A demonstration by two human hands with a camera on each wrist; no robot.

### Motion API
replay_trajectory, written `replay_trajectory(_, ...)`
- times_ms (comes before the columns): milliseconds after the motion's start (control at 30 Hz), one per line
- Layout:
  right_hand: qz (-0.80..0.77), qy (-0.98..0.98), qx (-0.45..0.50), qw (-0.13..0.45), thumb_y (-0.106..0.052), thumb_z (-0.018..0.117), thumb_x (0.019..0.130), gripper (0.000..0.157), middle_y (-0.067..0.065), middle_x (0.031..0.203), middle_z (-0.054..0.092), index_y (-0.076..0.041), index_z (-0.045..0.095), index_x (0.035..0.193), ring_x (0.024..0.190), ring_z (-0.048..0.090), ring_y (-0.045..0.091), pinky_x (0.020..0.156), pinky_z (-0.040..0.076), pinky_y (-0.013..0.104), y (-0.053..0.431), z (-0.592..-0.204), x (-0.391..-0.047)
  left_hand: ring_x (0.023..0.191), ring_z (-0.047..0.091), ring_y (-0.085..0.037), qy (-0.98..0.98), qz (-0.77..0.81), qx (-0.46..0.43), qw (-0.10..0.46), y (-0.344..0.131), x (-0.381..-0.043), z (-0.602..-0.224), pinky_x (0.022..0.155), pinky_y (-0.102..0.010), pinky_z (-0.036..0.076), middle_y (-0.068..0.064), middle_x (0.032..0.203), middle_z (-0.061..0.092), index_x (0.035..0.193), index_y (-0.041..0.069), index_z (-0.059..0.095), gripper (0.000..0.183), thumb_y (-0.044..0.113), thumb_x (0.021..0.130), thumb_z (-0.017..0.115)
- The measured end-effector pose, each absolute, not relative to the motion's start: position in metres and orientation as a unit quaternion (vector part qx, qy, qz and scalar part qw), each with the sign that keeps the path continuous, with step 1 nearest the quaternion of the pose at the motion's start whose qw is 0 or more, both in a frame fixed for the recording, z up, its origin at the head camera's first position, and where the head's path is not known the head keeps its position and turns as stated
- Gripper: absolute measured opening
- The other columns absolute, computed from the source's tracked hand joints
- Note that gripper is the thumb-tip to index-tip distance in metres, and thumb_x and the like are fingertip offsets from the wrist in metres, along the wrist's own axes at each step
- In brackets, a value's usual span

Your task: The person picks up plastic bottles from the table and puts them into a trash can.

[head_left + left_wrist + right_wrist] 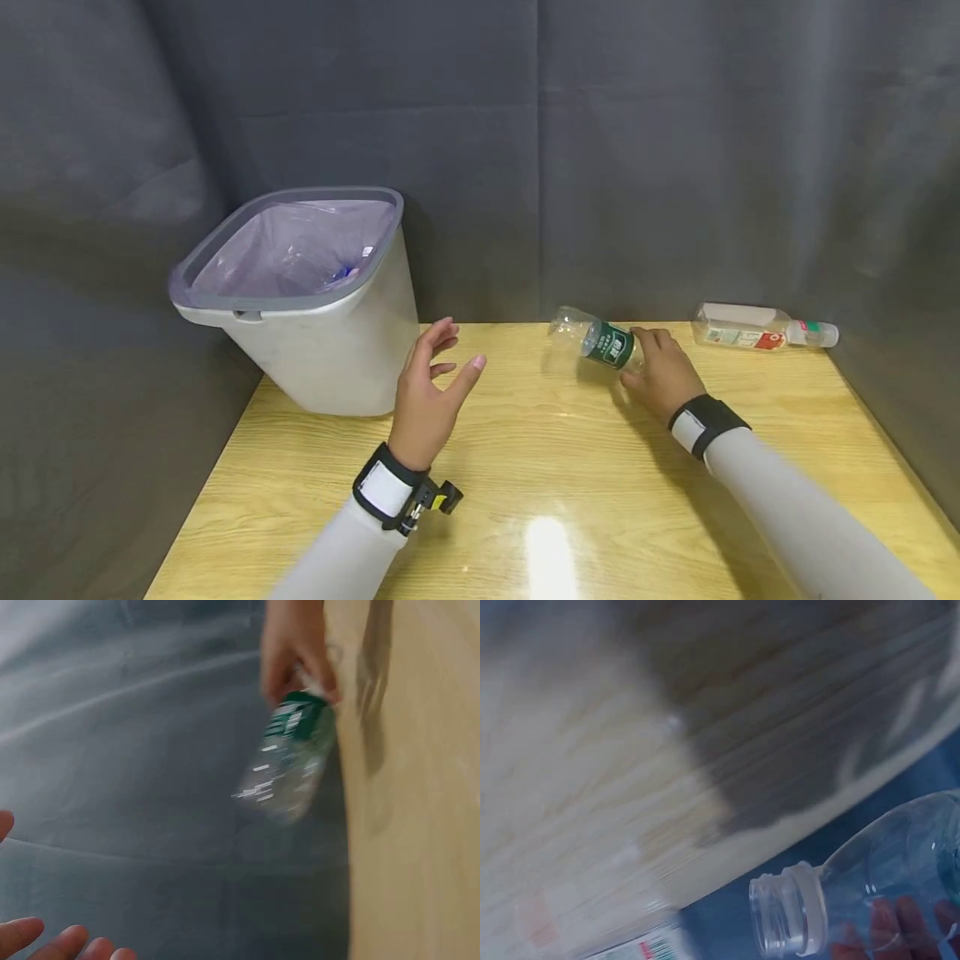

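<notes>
My right hand [663, 379] grips a clear plastic bottle [611, 344] with a green label, held near its neck over the back of the table. Its base points left. In the right wrist view the open, capless mouth of the bottle [787, 911] shows, with fingertips visible through the clear wall. The left wrist view has the same bottle [292, 750] hanging from the right hand, slightly blurred. Holding nothing, my left hand [431, 404] is raised just right of the bin, thumb apart from loosely bent fingers.
A white bin [345, 350] with a grey rim and purple liner stands at the left; some crumpled plastic lies inside. Another clear bottle [738, 325], with a red and white label, lies at the table's back right. Grey curtain [480, 167] encloses the wooden table [495, 517].
</notes>
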State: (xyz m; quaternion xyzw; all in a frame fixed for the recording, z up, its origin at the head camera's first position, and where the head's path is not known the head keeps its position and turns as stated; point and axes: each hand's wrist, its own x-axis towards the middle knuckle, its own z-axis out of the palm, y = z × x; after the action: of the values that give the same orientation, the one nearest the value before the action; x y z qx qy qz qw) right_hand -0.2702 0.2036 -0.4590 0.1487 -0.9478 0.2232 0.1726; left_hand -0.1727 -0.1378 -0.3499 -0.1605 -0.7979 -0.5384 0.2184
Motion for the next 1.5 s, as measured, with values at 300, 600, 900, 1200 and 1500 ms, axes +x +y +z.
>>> replay_trajectory(300,0.267,-0.925,0.197,0.186,-0.024,0.08,0.075,0.078,0.022,0.12,0.046,-0.001,0.038,0.136,0.106,0.049,0.037,0.09,0.043,0.053,0.172,-0.44,-0.216,0.117,0.045,-0.031,-0.789,-0.585,-0.151,0.11,-0.106,-0.156,-0.356,0.088,-0.045,0.046,-0.017,0.131,0.045,0.14,0.004,0.033,0.063,0.018,0.089,0.067)
replay_trajectory(600,0.272,-0.917,0.232,0.178,-0.028,0.081,0.074,0.08,0.017,0.124,0.046,-0.005,0.039,0.138,0.11,0.048,0.033,0.091,0.043,0.051,0.159,-0.441,-0.179,0.118,0.045,-0.029,-0.785,-0.602,-0.145,0.029,-0.091,-0.152,-0.371,0.088,-0.044,0.047,-0.015,0.136,0.041,0.144,0.01,0.028,0.072,0.023,0.087,0.07)
replay_trajectory(900,0.26,-0.911,0.269,0.176,-0.031,0.08,0.074,0.082,0.012,0.123,0.047,-0.008,0.037,0.14,0.11,0.049,0.028,0.089,0.042,0.053,0.152,-0.448,-0.161,0.105,0.054,-0.023,-0.8,-0.581,-0.148,-0.011,-0.096,-0.146,-0.382,0.074,-0.035,0.052,-0.009,0.132,0.046,0.143,0.026,0.034,0.068,0.031,0.086,0.071)
replay_trajectory(1200,0.247,-0.91,0.28,0.179,-0.037,0.078,0.075,0.084,0.011,0.125,0.046,-0.009,0.036,0.141,0.113,0.046,0.028,0.09,0.04,0.054,0.156,-0.449,-0.157,0.103,0.055,-0.023,-0.803,-0.572,-0.165,0.004,-0.104,-0.137,-0.374,0.079,-0.039,0.05,-0.004,0.119,0.051,0.135,0.021,0.043,0.058,0.025,0.085,0.072)
replay_trajectory(1500,0.239,-0.919,0.24,0.203,-0.035,0.08,0.073,0.087,0.017,0.124,0.046,-0.007,0.035,0.142,0.114,0.044,0.033,0.095,0.034,0.057,0.19,-0.447,-0.172,0.102,0.052,-0.025,-0.803,-0.572,-0.156,0.06,-0.121,-0.14,-0.353,0.08,-0.041,0.05,-0.008,0.124,0.05,0.134,0.018,0.043,0.06,0.02,0.083,0.074)
